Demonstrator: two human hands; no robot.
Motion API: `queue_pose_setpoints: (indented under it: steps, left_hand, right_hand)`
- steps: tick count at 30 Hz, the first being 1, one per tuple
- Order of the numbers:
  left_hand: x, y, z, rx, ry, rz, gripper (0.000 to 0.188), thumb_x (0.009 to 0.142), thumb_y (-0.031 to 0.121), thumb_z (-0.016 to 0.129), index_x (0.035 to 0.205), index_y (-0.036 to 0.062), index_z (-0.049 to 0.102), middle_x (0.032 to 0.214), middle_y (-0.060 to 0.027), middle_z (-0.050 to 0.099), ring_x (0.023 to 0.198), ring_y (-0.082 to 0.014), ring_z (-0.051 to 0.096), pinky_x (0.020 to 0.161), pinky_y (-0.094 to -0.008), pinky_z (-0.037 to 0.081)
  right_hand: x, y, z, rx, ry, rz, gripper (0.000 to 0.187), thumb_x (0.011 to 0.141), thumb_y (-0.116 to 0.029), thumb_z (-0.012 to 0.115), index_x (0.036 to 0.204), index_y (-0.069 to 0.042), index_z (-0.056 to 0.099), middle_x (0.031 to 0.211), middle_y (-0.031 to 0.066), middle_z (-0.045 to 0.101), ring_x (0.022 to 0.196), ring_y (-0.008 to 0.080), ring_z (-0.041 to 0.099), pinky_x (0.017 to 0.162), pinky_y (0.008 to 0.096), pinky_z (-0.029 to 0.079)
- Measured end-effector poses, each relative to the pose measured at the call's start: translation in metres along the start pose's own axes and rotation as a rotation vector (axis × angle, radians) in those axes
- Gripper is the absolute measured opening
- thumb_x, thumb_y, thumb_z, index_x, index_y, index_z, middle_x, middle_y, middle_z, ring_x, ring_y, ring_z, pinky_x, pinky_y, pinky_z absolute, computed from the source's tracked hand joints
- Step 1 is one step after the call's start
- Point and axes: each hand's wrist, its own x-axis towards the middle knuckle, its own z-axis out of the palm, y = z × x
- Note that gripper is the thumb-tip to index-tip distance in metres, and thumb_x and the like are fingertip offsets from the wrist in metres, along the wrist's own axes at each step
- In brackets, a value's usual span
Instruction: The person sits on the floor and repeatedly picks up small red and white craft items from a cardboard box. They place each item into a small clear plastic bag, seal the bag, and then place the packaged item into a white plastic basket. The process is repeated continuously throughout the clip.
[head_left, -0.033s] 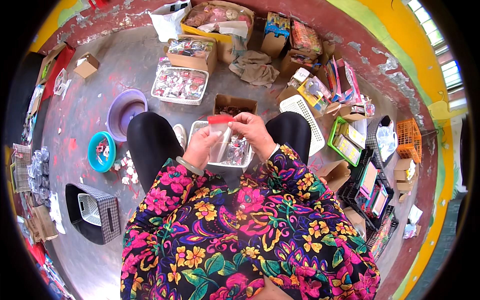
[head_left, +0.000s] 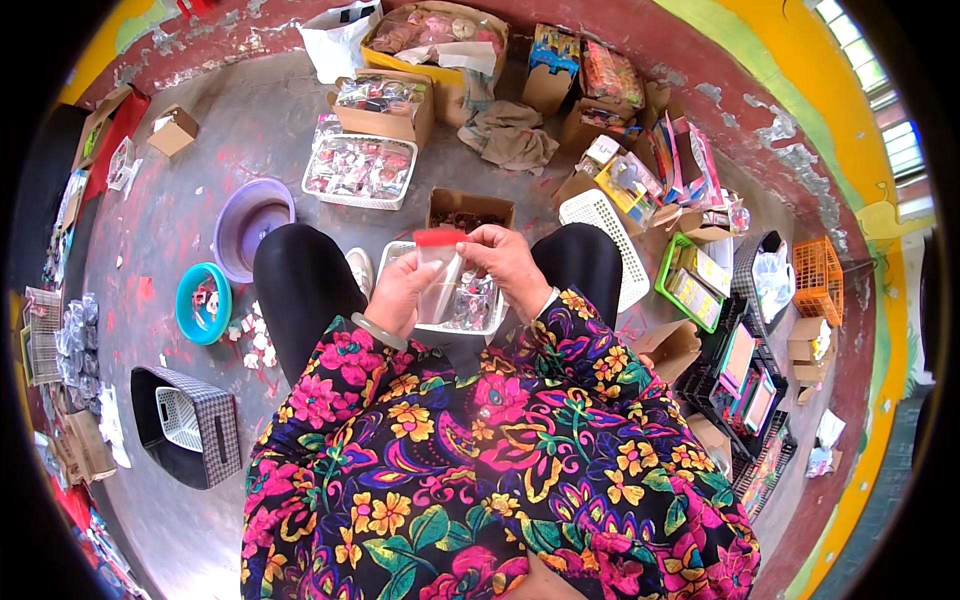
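A small clear plastic bag with a red top band [head_left: 439,239] is held upright between my hands, above my lap. My left hand [head_left: 397,292] pinches its left side below the band, thumb across the clear front. At the upper right corner, the thumb and fingers of my right hand [head_left: 508,268] close on the bag's edge by the red band. Whether anything lies inside the bag I cannot tell. Beneath my hands stands a white plastic basket [head_left: 398,248] with small packets [head_left: 474,300], partly hidden by the hands and bag. Just beyond it is a cardboard box [head_left: 470,198] of dark reddish pieces.
To the left are a purple basin [head_left: 232,245], a teal basin [head_left: 186,318] and a checked bin [head_left: 215,420]. Ahead, another white basket [head_left: 330,196] holds packets. A white perforated basket [head_left: 632,285], a green tray [head_left: 668,290] and black crates [head_left: 728,430] stand on the right.
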Motion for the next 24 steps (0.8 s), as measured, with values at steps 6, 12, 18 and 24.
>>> queue_pose_setpoints:
  steps: [6, 12, 18, 24]
  left_hand:
    - [0.002, 0.001, 0.000, -0.022, 0.004, -0.022, 0.023, 0.089, 0.006, 0.046, 0.109, -0.0016, 0.054, 0.101, -0.0097, 0.061, 0.088, -0.0173, 0.061, 0.078, -0.0305, 0.049]
    - [0.004, -0.003, -0.005, -0.056, 0.039, -0.050, 0.021, 0.088, 0.004, 0.046, 0.107, -0.0021, 0.054, 0.098, -0.0098, 0.061, 0.086, -0.0182, 0.061, 0.077, -0.0313, 0.049]
    - [0.005, -0.006, -0.008, -0.087, 0.097, -0.071, 0.020, 0.087, 0.005, 0.048, 0.105, -0.0018, 0.055, 0.096, -0.0101, 0.062, 0.085, -0.0189, 0.061, 0.075, -0.0326, 0.050]
    - [0.009, -0.016, -0.016, -0.065, 0.180, -0.062, 0.019, 0.087, 0.006, 0.050, 0.104, -0.0007, 0.055, 0.093, -0.0087, 0.062, 0.081, -0.0180, 0.062, 0.072, -0.0315, 0.050]
  right_hand:
    - [0.006, 0.018, -0.005, -0.187, 0.025, -0.205, 0.014, 0.079, -0.015, 0.062, 0.080, -0.001, 0.061, 0.067, 0.0039, 0.060, 0.058, 0.0095, 0.055, 0.054, 0.0237, 0.043]
    - [-0.010, 0.001, 0.006, -0.762, 0.178, -0.646, 0.013, 0.080, -0.017, 0.057, 0.085, -0.007, 0.063, 0.072, 0.0119, 0.059, 0.067, 0.0262, 0.059, 0.058, 0.0333, 0.045]
    - [-0.021, -0.009, 0.012, -1.296, 0.253, -0.873, 0.009, 0.078, -0.017, 0.059, 0.077, -0.008, 0.060, 0.066, 0.0063, 0.054, 0.064, 0.0243, 0.057, 0.056, 0.0349, 0.045]
    - [-0.019, -0.011, 0.016, -1.139, 0.248, -1.012, 0.008, 0.073, -0.011, 0.064, 0.079, -0.007, 0.058, 0.068, 0.0071, 0.055, 0.064, 0.0235, 0.056, 0.056, 0.0312, 0.045]
